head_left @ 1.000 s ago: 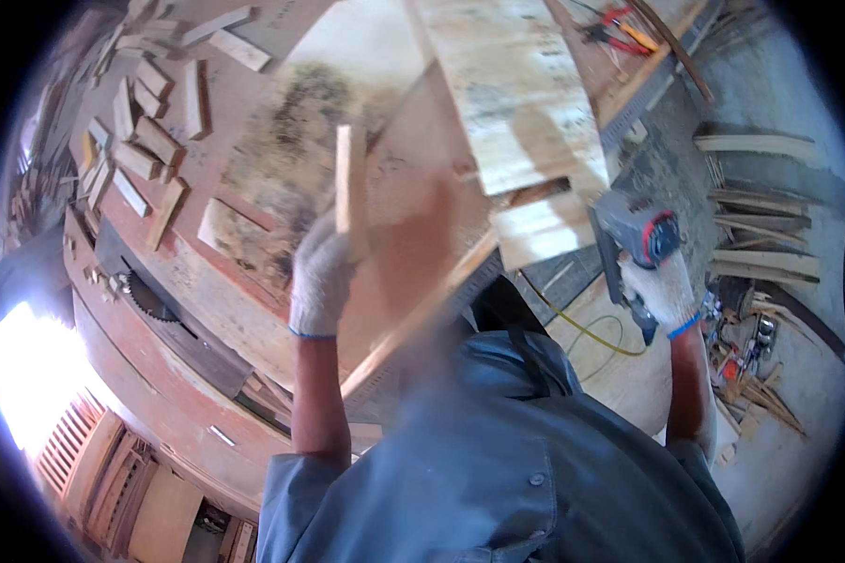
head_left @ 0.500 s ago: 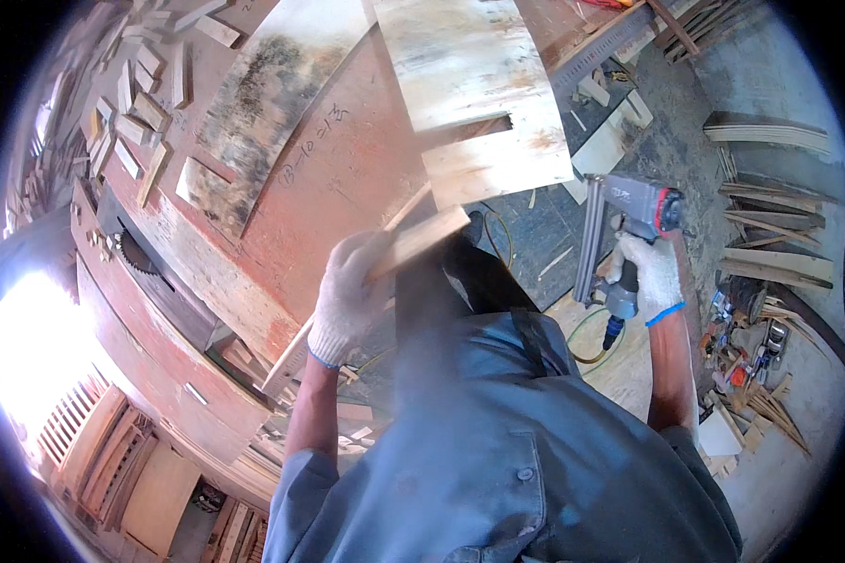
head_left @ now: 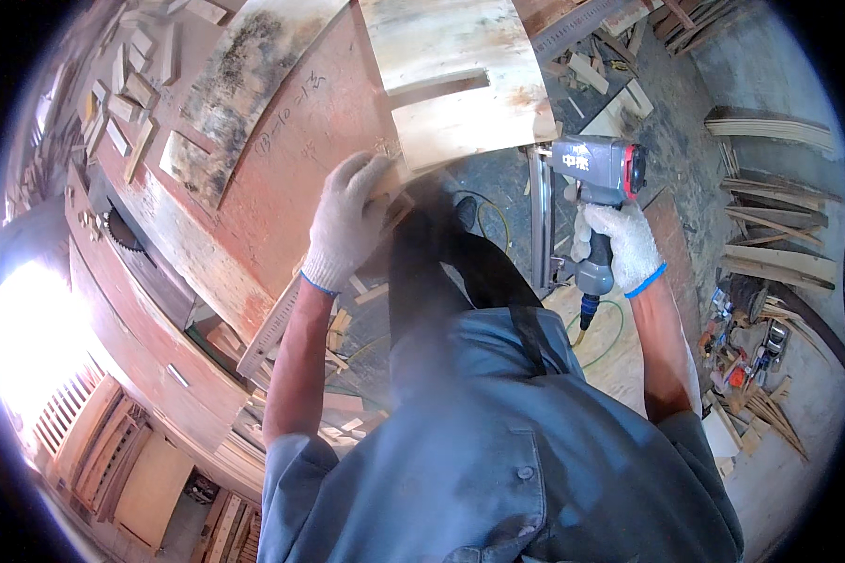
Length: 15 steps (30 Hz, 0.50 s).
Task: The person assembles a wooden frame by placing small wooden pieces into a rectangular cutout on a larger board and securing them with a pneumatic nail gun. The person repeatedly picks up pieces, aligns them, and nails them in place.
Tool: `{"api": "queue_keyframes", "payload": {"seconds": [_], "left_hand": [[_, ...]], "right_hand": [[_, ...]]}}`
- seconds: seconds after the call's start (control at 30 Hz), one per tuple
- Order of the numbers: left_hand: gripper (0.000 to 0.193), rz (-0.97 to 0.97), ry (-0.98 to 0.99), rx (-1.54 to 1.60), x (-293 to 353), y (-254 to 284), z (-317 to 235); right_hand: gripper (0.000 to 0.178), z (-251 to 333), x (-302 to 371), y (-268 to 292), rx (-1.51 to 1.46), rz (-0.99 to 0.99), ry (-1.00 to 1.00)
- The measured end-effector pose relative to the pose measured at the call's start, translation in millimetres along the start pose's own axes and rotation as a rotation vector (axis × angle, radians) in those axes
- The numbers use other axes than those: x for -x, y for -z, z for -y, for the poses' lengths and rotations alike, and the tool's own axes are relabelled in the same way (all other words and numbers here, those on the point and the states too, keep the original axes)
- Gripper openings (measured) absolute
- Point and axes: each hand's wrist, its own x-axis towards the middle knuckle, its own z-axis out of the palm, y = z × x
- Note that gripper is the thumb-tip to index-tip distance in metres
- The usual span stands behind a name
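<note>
My left hand (head_left: 345, 225), in a white knit glove, is closed on a short wooden block (head_left: 385, 208) at the near edge of the table. The block is partly hidden by my fingers and blurred. My right hand (head_left: 620, 242), gloved with a blue cuff, is wrapped round the grip of a dark nail gun (head_left: 593, 167). The nose of the gun is by the near right corner of a pale slotted board (head_left: 469, 117); whether they touch I cannot tell. This board overhangs the table's edge, just beyond my left hand.
A stained, curved board (head_left: 244, 84) rests on the red-brown table (head_left: 282, 178), with several wood offcuts (head_left: 141, 91) further left. A saw blade (head_left: 124, 231) pokes up at the left. Curved wooden strips (head_left: 770, 131) are stacked on the right. A thin hose (head_left: 610, 342) trails below the gun.
My right hand has brought the nail gun leftward and away from me, up to the board's corner. My left hand has moved slightly away from me, turning the wooden block.
</note>
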Motion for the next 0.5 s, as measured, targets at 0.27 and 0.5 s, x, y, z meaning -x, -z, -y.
{"api": "queue_keyframes", "payload": {"seconds": [0.27, 0.5], "left_hand": [[0.051, -0.038, 0.145, 0.089, 4.6, -2.8, -5.3], [0.063, -0.021, 0.206, 0.203, -11.6, -11.7, -10.8]], "right_hand": [[0.025, -1.6, 5.4, 7.0, 0.001, -0.096, 0.057], [0.029, -2.6, -17.0, 25.0, 0.008, -0.062, 0.111]]}}
